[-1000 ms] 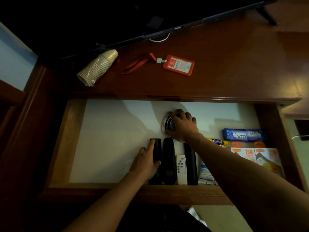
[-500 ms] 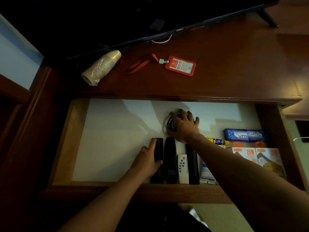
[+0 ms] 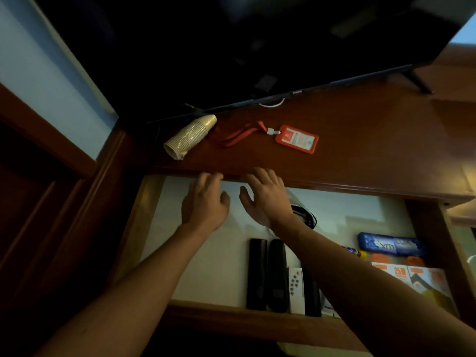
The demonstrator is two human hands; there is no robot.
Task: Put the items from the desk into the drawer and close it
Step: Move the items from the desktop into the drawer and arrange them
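The wooden drawer (image 3: 226,318) stands pulled out under the desk (image 3: 360,140). Above its white floor my left hand (image 3: 204,206) and my right hand (image 3: 268,199) hover side by side near the desk's front edge, fingers spread, both holding nothing. On the desk lie a stack of paper cups (image 3: 189,137) on its side and an orange ID badge (image 3: 296,139) with a red lanyard (image 3: 242,134). In the drawer, black remotes (image 3: 268,274) and a white remote (image 3: 295,289) lie in a row. A coiled black cable (image 3: 305,216) shows behind my right wrist.
A blue packet (image 3: 391,247), a small tube (image 3: 354,251) and orange-white boxes (image 3: 412,276) fill the drawer's right side. A dark TV (image 3: 257,60) stands at the back of the desk on a stand foot (image 3: 419,82). A white wire (image 3: 273,103) peeks out under it.
Both hands let go of the remote and the coiled cable and rose toward the desk edge. The view tilted upward.
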